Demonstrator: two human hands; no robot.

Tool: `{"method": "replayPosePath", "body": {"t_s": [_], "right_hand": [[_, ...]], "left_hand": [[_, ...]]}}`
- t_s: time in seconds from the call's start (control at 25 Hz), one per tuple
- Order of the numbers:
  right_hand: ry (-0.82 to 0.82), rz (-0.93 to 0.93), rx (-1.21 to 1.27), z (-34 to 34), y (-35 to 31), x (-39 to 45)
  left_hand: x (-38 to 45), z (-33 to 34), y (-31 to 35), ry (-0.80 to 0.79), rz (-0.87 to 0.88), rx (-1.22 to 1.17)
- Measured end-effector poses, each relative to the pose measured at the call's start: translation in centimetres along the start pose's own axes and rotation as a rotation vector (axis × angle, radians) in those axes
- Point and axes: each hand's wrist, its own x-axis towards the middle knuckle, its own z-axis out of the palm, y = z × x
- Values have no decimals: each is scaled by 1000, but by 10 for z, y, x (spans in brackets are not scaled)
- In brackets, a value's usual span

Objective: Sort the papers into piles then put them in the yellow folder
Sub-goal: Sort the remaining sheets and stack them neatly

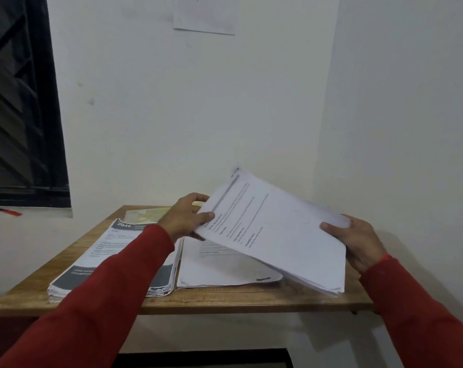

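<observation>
A thick stack of white printed papers is held tilted above the right half of the small wooden table. My left hand grips its left edge and my right hand grips its right edge. Under it a flat white pile lies on the table. To the left lies a pile of sheets with dark grey bands, partly covered by my left sleeve. The yellow folder peeks out at the table's back, mostly hidden behind the piles and my left hand.
The table stands against a white wall, with another wall close on the right. A dark window fills the upper left, with a red object on its sill. A sheet is pinned on the wall above.
</observation>
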Motion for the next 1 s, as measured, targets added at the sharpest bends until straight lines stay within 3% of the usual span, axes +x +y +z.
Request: {"method": "replayPosePath", "body": {"t_s": [0.16,0.28,0.36,0.6,0.84,1.0], "right_hand": [[263,-33,77,-28,4,5],[492,-84,-48,-52,17,9],[542,-93,-118,-58,26,7],[556,-51,-257,-60,51,5],[493,7,-515,-62,51,7],[446,-134,-749,-44,42,-9]], "left_hand": [[11,27,-3,132,-43,-268],[10,45,-10,176,-63,-258],[5,54,-20,153,-55,-189],[-3,64,-37,0,135,340],[-10,64,-42,-16,205,465],[-13,56,-45,-5,227,504]]}}
